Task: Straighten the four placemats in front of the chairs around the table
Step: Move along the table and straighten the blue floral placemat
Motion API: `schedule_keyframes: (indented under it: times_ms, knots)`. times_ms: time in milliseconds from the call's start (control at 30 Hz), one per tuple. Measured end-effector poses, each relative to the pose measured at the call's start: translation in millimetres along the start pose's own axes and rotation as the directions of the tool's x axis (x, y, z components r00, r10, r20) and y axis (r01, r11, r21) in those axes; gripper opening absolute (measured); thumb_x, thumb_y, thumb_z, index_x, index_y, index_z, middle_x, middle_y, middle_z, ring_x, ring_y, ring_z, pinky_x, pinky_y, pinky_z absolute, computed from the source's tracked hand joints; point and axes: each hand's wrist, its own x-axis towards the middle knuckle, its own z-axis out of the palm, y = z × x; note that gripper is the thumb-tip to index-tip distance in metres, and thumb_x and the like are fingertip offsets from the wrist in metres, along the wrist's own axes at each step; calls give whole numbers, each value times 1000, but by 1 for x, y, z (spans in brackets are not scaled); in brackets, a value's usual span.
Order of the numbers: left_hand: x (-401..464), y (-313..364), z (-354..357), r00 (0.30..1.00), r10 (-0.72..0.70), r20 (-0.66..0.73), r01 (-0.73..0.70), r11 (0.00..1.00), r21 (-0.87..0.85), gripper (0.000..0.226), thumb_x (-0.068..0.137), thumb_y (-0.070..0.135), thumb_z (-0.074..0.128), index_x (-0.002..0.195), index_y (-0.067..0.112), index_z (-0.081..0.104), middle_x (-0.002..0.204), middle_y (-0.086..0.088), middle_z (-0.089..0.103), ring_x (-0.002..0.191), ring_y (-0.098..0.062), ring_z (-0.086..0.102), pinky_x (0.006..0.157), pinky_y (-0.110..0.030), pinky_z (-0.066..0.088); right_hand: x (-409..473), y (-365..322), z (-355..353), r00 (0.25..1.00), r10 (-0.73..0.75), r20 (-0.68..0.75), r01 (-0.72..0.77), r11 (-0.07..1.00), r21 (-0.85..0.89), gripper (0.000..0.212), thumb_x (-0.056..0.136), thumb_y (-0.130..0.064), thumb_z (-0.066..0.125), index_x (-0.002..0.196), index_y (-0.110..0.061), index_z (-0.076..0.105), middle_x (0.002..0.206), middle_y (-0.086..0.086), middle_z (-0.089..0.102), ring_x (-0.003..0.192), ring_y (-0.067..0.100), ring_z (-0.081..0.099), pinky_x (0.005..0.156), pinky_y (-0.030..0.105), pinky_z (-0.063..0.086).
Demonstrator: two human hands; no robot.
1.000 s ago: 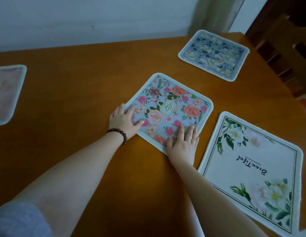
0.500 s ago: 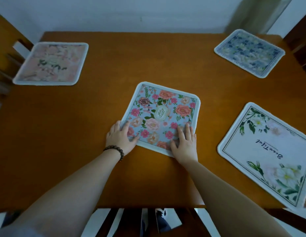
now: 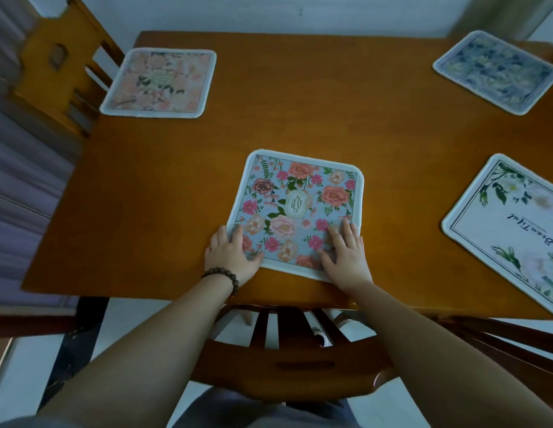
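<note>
A blue floral placemat [image 3: 296, 205] lies near the front edge of the wooden table [image 3: 299, 118], slightly skewed. My left hand [image 3: 230, 257] presses flat on its near left corner, a bead bracelet on the wrist. My right hand [image 3: 346, 254] presses flat on its near right corner. A pink floral placemat [image 3: 159, 83] sits at the far left, square to the edge. A dark blue floral placemat [image 3: 497, 71] lies askew at the far right. A white placemat [image 3: 516, 223] with green leaves and script lies askew at the right.
A wooden chair [image 3: 287, 362] stands under the front edge, right below my arms. Another chair [image 3: 58, 60] stands at the table's left end. A white wall runs behind the table, with a curtain at the far right.
The blue floral placemat has slid toward the front edge and turned closer to square under both hands. My view has pulled back and left, showing the pink placemat and the chairs.
</note>
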Motion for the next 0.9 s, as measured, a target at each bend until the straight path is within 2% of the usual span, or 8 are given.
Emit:
schedule_keyframes:
  times_ms: [133,300,400,567,667,767,900]
  knots:
    - [-20,-4,4,998,-49,43,49,999,4,93,79,69,49,151,25,9,158,-13,4,143,-30,6,112,-46,18,-15,-2,6,999,-12,41,13,1000,-12,65,93,-51,44,149,-28,20,160,0,-5,144,14,-15,113,34,-11]
    - [-29,7,3,990,-124,66,128,989,-72,101,78,70,51,152,24,0,158,-15,-12,145,-31,-7,116,-46,9,-14,-1,-6,1000,-4,6,4,1000,-21,58,92,-53,43,144,-31,30,160,-1,7,146,20,-3,118,43,9]
    - [-37,19,7,985,-173,-2,172,981,-91,106,77,74,47,151,23,-8,156,-19,-19,144,-34,-13,115,-50,2,2,2,-18,999,-44,-13,42,993,-109,63,91,-58,41,146,-31,27,160,2,3,146,21,-7,117,43,2]
    - [-51,43,19,945,-317,-78,304,942,-143,108,74,82,36,142,31,-30,150,-22,-31,142,-38,-19,113,-56,-4,63,1,-48,991,-118,61,129,966,-226,69,88,-63,38,148,-33,19,160,5,-4,145,24,-10,117,49,-6]
    - [-56,56,28,929,-366,-49,354,920,-168,105,75,84,30,138,33,-36,150,-23,-31,142,-39,-18,113,-56,-4,102,-2,-59,982,-157,109,182,941,-285,74,87,-67,36,150,-33,15,160,7,-7,145,26,-12,116,52,-3]
    - [-58,69,40,926,-376,14,374,914,-158,104,74,84,29,137,33,-37,153,-25,-22,141,-45,-13,115,-57,2,136,-9,-63,970,-168,178,221,914,-340,81,83,-73,34,150,-34,11,160,7,-8,145,27,-13,115,55,-2]
    - [-52,80,51,929,-367,47,370,918,-141,105,72,86,31,138,37,-34,153,-23,-22,136,-52,-20,112,-58,-2,165,-15,-60,952,-129,277,233,892,-387,82,81,-77,34,149,-40,6,160,3,-8,145,27,-10,114,57,-3]
